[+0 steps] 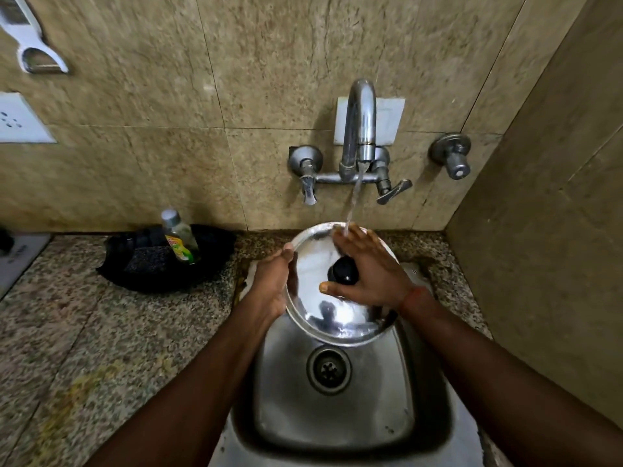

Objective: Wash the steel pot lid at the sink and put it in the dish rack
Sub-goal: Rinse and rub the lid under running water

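A clear bottle of yellow-green dish liquid [180,239] with a silver cap stands in a black tray [215,244] beside a dark scrub pad [148,259] on a speckled granite counter [101,332]. On the tan tiled wall [168,96] behind, a white socket plate [20,117] sits at far left below a hanging white kitchen tool [33,45]. A round steel valve [453,155] juts out near the right corner.

It was a kitchen: a steel sink [269,382] lay below the left hand [273,284] and right hand [367,271], a wall tap [360,123] ran beyond them, and left of the left hand a dish-soap bottle [178,237] stood in a black tray [141,278] on the stone bench [84,332].
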